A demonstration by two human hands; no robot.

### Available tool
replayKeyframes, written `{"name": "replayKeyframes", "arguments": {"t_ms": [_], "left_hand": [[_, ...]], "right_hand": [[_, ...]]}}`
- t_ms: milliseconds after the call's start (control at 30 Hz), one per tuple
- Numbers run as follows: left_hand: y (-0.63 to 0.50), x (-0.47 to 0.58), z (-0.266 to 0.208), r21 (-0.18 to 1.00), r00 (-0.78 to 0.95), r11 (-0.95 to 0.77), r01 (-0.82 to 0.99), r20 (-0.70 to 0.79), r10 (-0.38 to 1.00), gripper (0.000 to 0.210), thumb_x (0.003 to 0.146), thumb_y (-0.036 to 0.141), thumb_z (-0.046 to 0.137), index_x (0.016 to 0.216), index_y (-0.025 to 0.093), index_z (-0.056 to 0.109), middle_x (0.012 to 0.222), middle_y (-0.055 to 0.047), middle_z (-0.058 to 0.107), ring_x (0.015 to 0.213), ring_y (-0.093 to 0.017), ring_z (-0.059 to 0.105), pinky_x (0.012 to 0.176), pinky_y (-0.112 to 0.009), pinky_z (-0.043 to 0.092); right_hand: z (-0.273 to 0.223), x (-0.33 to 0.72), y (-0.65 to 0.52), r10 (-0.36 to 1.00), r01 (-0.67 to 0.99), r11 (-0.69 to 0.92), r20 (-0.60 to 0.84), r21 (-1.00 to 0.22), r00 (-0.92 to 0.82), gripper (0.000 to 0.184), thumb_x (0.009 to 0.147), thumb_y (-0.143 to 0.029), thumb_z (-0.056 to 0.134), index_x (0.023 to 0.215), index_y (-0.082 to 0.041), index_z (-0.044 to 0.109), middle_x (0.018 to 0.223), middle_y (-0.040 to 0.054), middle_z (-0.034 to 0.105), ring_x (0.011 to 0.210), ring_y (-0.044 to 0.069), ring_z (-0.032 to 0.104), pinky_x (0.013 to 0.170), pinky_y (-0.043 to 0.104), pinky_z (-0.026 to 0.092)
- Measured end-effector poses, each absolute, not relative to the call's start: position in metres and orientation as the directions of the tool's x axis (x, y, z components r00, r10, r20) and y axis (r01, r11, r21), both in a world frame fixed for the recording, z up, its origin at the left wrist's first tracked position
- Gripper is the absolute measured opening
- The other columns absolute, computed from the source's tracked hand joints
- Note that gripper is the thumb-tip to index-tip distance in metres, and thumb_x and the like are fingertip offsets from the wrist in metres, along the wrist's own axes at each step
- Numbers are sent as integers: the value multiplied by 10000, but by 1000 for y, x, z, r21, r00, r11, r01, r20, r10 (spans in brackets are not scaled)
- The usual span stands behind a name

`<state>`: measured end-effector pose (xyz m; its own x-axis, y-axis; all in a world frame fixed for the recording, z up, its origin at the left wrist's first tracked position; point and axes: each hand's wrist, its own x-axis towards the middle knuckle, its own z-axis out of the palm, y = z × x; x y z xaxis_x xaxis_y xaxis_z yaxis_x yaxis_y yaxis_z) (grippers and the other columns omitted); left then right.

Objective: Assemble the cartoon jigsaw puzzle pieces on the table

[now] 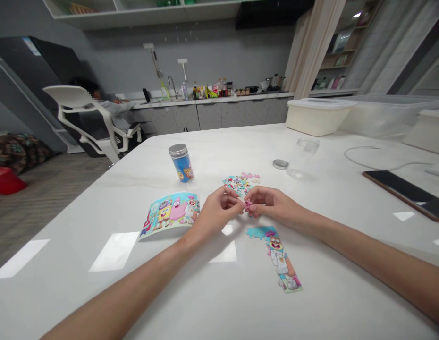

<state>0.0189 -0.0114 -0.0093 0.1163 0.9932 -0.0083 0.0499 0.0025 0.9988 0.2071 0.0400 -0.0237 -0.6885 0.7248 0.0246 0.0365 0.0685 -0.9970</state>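
Observation:
My left hand (221, 206) and my right hand (271, 203) meet above the table, fingertips pinched together. Between them is a small pink puzzle piece (248, 204), partly covered by the fingers; whether it is one piece or two joined, I cannot tell. Just beyond my hands lies a pile of loose puzzle pieces (237, 183). On the near side, a joined strip of puzzle (280, 257) shows a cartoon figure in a white coat, with a blue row reaching left at its top. Left of my left hand, a curled picture sheet (172, 212) shows several cartoon figures.
A lidded jar (182, 164) with blue contents stands at the back left. To the right are a clear jar (302, 158), its metal lid (280, 164), a phone (407, 191) and a cable (361, 165). Storage boxes (316, 115) line the far right; a person (116, 111) sits beyond.

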Motion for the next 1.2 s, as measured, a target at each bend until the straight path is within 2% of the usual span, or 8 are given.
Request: {"name": "replayKeyframes", "arguments": {"t_ms": [200,400,733,1000,1200], "left_hand": [[-11,19,-11,997,145,-18,73,7,989,232,748,130,726,852,173,523,775,-6,675,713,-119,642,702,-257,483],[-11,19,-11,997,145,0,74,-10,989,176,784,163,683,858,174,524,781,-22,691,736,-135,660,708,-266,481],[-14,19,-9,996,94,3,88,-11,996,199,775,244,696,858,182,526,769,-27,691,727,-156,667,708,-286,487],[-13,20,-9,995,66,0,95,-6,998,172,787,252,687,836,182,538,757,-17,684,722,-159,675,697,-281,489],[-14,20,-8,997,92,6,71,-12,996,238,763,249,716,850,187,503,772,-24,708,735,-160,684,699,-278,485]], "right_hand": [[-22,207,39,753,62,24,-23,-998,-658,234,753,-338,768,835,-204,595,812,24,671,751,147,630,710,316,530],[-23,206,39,744,45,-19,-44,-999,-667,333,727,-352,790,927,-218,560,783,11,692,744,161,667,712,328,537],[-23,206,39,735,57,-36,-65,-998,-675,368,710,-400,807,918,-212,569,831,33,729,735,169,697,690,326,550],[-23,205,39,745,63,-27,-62,-998,-665,327,722,-385,796,868,-209,561,814,28,728,743,168,702,694,319,542],[-23,205,39,747,53,-27,-56,-998,-663,326,724,-379,794,840,-207,542,812,35,731,740,174,702,703,332,540]]}}
